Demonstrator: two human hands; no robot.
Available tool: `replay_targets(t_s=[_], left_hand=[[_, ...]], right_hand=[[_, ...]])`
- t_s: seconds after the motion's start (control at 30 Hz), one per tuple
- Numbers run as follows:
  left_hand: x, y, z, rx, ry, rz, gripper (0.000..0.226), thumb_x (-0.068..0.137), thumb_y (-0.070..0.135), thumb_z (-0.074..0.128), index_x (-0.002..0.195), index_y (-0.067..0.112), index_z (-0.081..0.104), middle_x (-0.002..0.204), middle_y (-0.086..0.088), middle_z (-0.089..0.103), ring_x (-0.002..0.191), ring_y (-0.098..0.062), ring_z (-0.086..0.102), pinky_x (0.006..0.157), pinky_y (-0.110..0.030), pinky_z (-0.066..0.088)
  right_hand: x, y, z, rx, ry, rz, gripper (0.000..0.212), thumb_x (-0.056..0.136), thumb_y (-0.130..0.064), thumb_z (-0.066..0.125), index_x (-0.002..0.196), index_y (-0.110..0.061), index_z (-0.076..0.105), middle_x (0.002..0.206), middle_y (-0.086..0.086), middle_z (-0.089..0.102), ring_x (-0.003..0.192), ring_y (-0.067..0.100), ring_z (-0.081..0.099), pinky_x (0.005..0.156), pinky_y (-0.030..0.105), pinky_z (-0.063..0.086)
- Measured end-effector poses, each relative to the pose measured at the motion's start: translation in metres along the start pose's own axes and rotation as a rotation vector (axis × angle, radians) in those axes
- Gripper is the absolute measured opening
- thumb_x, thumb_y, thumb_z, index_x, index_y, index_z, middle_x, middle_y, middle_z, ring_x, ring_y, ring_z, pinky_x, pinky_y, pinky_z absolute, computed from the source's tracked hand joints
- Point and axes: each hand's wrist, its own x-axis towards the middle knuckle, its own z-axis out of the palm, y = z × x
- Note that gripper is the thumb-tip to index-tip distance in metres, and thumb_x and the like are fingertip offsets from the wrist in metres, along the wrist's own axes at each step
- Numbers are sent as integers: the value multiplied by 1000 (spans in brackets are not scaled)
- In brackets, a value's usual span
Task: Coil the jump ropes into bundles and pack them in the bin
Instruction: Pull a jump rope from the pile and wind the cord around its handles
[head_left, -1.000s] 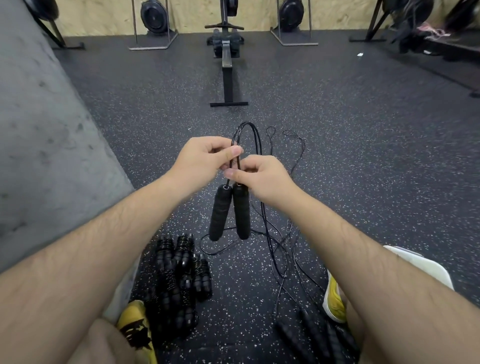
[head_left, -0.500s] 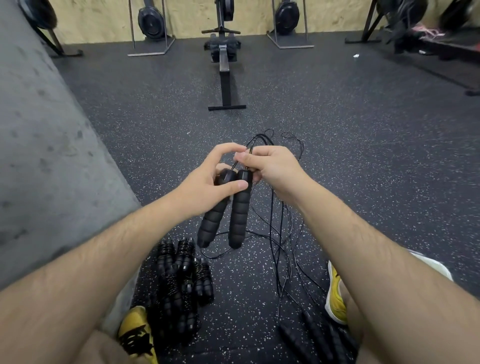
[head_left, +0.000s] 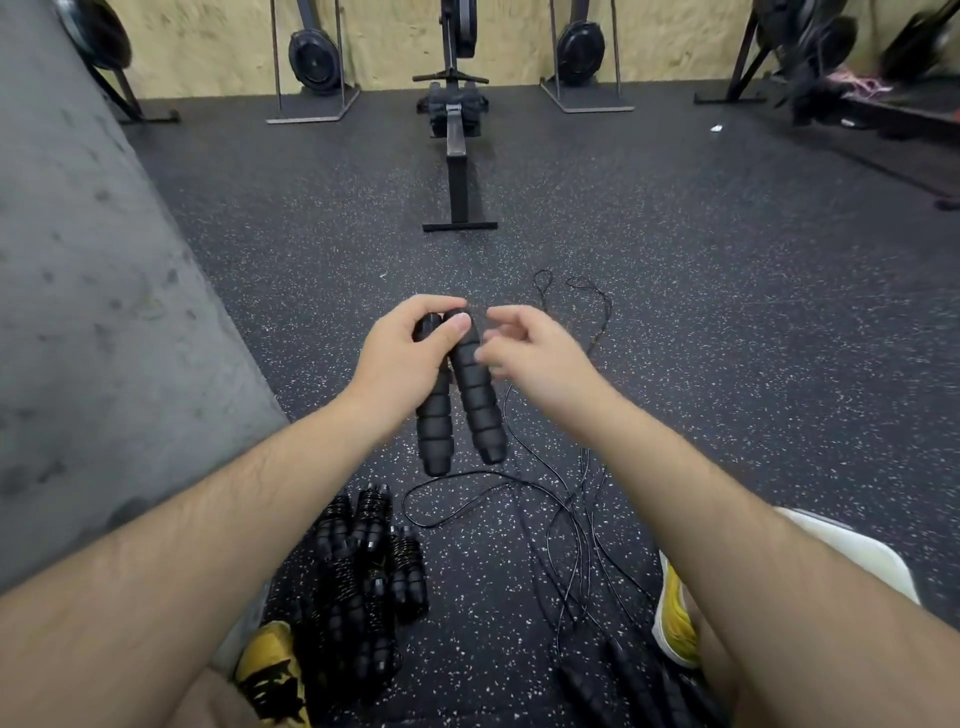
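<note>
My left hand (head_left: 410, 351) grips the tops of two black foam jump rope handles (head_left: 475, 400), which hang side by side over the floor. My right hand (head_left: 530, 353) is blurred just right of the handles with its fingers loosely curled; whether it pinches the thin cord I cannot tell. The thin black rope (head_left: 566, 514) trails in loose loops on the floor below and beyond the hands. Several coiled rope bundles (head_left: 363, 566) lie in a pile at the lower left. More black handles (head_left: 628, 680) lie at the bottom right.
A grey padded block (head_left: 93, 322) fills the left side. My yellow shoes (head_left: 675, 618) sit at the bottom. A white bin edge (head_left: 852, 551) shows behind my right forearm. A rowing machine (head_left: 457, 130) and racks stand far back on the speckled rubber floor.
My left hand has closed round the tops of both handles. My right hand has come off the handles and moved a little to the right. The upright cord loop no longer stands above the hands.
</note>
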Motion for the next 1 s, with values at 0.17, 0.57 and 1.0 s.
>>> replay_targets(t_s=[0.17, 0.57, 1.0], left_hand=[[-3, 9, 12, -96, 93, -71, 15, 95, 28, 69, 109, 31, 72, 103, 16, 69, 89, 5, 61, 85, -19, 48], [1, 7, -31, 966, -141, 548, 80, 80, 84, 51, 143, 34, 51, 113, -7, 43, 103, -26, 46, 91, -42, 46], [11, 2, -34, 1087, -399, 532, 100, 70, 90, 47, 140, 19, 44, 114, -2, 53, 101, -29, 58, 82, -47, 55]], right_hand=[[-36, 9, 36, -611, -37, -70, 116, 66, -58, 80, 154, -25, 11, 141, 3, 42, 119, 26, 55, 92, 46, 51], [-20, 2, -13, -916, -98, -294, 55, 68, -40, 69, 116, -32, 42, 99, -8, 61, 90, 29, 64, 71, 35, 50], [-14, 11, -22, -900, -33, -343, 80, 74, -40, 74, 143, -28, 35, 127, -4, 41, 111, 22, 53, 89, 40, 49]])
